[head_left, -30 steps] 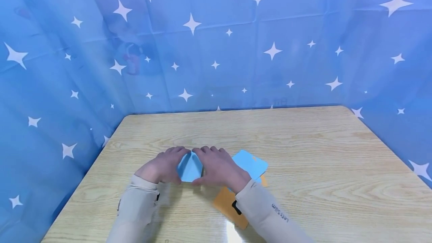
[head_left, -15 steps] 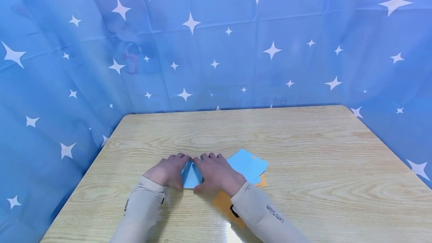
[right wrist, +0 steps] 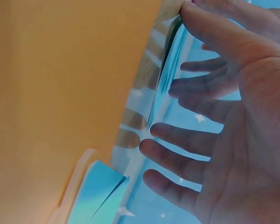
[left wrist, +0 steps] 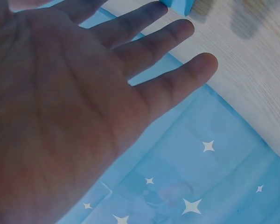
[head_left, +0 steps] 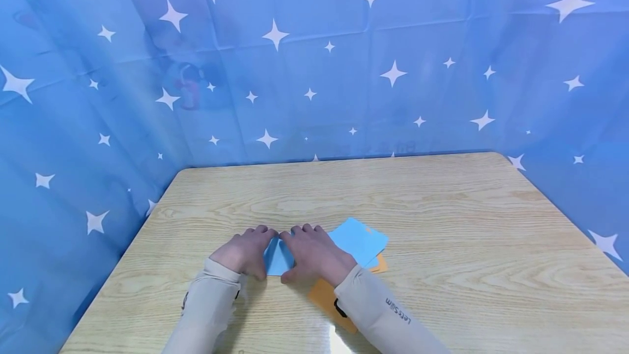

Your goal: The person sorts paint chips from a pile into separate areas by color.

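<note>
Presently I see both hands flat on the blue paper [head_left: 278, 258] near the table [head_left: 442, 223] front edge — left hand [head_left: 244, 251] and right hand [head_left: 314, 253], fingers straight, pressing it — with spare sheets [head_left: 361, 240] just right.

Wooden table [head_left: 442, 223], star-patterned blue backdrop [head_left: 344, 59]

Blues, orange and pale wood

The folded paper [head_left: 278, 258] under both hands is light blue, as are the loose sheets [head_left: 358, 240] beside it; beneath those lies an orange sheet [head_left: 324, 295]. The tabletop [head_left: 442, 223] is pale wood with darker grain lines. The backdrop cloth [head_left: 314, 59] is mid-blue, scattered with white four-pointed stars of differing sizes. The sleeves [head_left: 383, 316] are beige, the right one bearing small dark lettering.
</note>
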A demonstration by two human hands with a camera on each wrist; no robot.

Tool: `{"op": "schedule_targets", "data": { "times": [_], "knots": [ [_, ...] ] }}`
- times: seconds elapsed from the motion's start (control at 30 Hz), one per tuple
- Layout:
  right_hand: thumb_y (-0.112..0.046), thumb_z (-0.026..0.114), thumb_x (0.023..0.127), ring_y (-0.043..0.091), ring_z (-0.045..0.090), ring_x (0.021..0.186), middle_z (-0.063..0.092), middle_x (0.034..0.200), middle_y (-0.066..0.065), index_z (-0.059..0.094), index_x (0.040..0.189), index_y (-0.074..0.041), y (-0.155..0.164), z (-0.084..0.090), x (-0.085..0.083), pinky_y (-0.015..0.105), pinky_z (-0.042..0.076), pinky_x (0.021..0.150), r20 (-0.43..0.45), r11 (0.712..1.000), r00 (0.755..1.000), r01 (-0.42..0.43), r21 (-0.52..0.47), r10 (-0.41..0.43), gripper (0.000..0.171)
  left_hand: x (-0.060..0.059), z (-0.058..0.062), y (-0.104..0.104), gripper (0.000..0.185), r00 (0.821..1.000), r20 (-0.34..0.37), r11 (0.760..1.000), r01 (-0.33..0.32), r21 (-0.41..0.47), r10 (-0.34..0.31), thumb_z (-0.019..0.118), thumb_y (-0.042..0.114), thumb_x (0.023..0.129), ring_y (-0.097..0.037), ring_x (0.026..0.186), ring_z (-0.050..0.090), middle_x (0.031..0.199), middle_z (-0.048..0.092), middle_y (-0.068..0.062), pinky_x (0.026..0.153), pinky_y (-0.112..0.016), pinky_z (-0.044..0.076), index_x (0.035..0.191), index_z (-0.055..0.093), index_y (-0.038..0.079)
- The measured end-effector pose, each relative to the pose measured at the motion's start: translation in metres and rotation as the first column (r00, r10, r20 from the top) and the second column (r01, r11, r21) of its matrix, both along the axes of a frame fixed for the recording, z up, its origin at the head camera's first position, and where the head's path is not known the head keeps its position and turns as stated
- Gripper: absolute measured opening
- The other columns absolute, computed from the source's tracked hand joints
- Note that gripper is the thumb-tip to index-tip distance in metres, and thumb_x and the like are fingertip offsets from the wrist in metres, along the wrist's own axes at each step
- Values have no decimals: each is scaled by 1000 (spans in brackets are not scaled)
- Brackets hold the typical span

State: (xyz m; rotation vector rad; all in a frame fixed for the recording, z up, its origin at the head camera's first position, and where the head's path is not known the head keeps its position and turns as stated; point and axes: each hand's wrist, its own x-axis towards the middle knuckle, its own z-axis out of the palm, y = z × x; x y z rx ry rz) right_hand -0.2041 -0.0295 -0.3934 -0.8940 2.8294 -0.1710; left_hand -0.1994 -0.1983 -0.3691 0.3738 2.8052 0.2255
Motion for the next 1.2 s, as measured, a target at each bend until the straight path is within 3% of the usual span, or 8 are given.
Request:
{"op": "schedule_targets", "data": {
  "times": [0.23,0.43,0.53,0.8,1.2],
  "knots": [
    [-59,75,85,27,52,126,55,142,3,46,153,-20,4,7,-2,49,42,110,27,999,1000,5,-34,-4,83,0,3,-1,84,1000,-10,1000,-16,9,16,91,17,64,-41,121,55,139,56,-18,96,-63,47,140,55,7],
    [-59,73,88,29,48,137,48,153,2,42,155,-21,13,17,-6,52,39,113,-17,997,1000,16,-72,-17,83,4,22,-6,83,998,0,998,-55,30,55,83,20,77,-47,139,43,156,41,-21,106,-67,40,150,46,5],
    [-59,72,89,30,47,139,46,156,2,40,157,-21,18,23,-7,54,38,115,-37,996,999,20,-92,-24,84,5,31,-7,82,998,-12,996,-64,64,65,80,19,81,-47,141,41,158,38,-21,104,-63,44,152,43,5],
    [-57,72,89,34,48,138,46,156,6,39,158,-21,37,41,-7,57,37,114,-69,977,997,29,-211,-45,84,10,45,-7,83,995,-66,991,-66,116,74,80,19,82,-47,146,35,161,34,-23,106,-62,43,154,41,5],
    [-55,74,88,38,47,138,46,156,8,40,158,-19,72,54,-9,60,34,114,-91,956,989,90,-280,-120,86,9,49,1,83,993,-89,987,-62,146,76,80,19,83,-46,148,32,162,32,-23,109,-63,39,155,40,7]
  ]
}}
